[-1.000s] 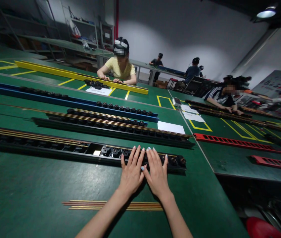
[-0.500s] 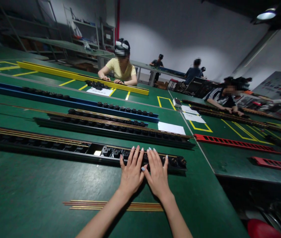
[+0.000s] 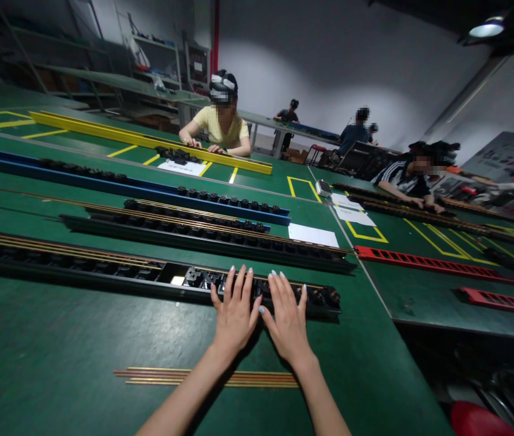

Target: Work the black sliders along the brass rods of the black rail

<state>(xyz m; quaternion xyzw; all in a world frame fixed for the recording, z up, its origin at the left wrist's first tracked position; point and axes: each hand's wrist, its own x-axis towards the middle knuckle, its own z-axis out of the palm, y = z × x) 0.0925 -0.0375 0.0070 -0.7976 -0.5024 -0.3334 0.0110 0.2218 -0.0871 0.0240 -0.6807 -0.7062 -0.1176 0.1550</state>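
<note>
Across the green table in front of me lies a long black channel, holding a row of black plastic blocks and thin copper-coloured rods. My left hand rests over the channel's right half, fingers stretched out on the blocks and rod there. Beside it my right hand lies flat over the same channel, fingers extended, thumb near the left thumb. The fingers hide part of the blocks beneath. A gap among the blocks shows left of my hands. Several loose rods lie nearer me, partly behind my forearms.
Beyond stand a second black channel with rods, a blue channel and a yellow channel. Red slotted strips lie right. A white paper is on the table. Co-workers sit across and at the right.
My left hand has slid a little to the left along the channel, widening the space between the hands. My right hand stays nearly where it was.
</note>
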